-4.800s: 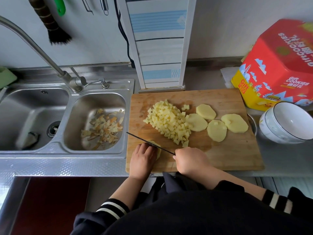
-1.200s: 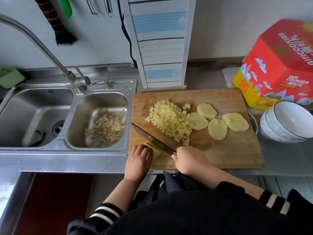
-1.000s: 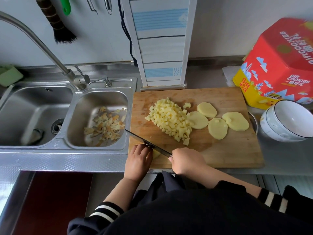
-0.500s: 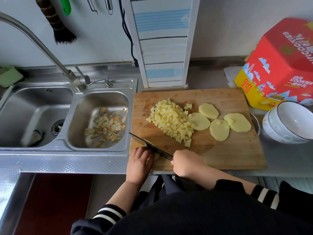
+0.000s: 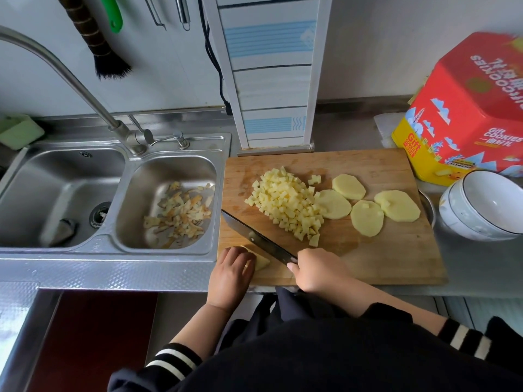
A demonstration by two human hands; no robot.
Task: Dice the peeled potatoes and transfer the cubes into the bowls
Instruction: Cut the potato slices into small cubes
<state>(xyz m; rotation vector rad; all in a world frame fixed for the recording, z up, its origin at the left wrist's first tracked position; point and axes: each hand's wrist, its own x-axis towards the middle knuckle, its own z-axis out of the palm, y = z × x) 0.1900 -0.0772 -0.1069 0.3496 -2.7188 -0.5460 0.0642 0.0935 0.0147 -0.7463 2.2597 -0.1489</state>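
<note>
1. Wooden cutting board (image 5: 382, 256) is carrying everything, lying beside a steel sink (image 5: 169, 244).
2. Left hand (image 5: 230, 274) is pressing a potato piece (image 5: 261, 261) down, fingers curled together on it at the board's near left corner.
3. Right hand (image 5: 317, 268) is gripping a knife (image 5: 254, 237), fingers wrapped around its handle; the blade is angling away just beyond the left fingertips.
4. Diced potato cubes (image 5: 287, 203) are lying heaped beyond the blade, with four potato slices (image 5: 368, 217) to their right.
5. White bowls (image 5: 481, 205) are sitting stacked off the board's right edge.
</note>
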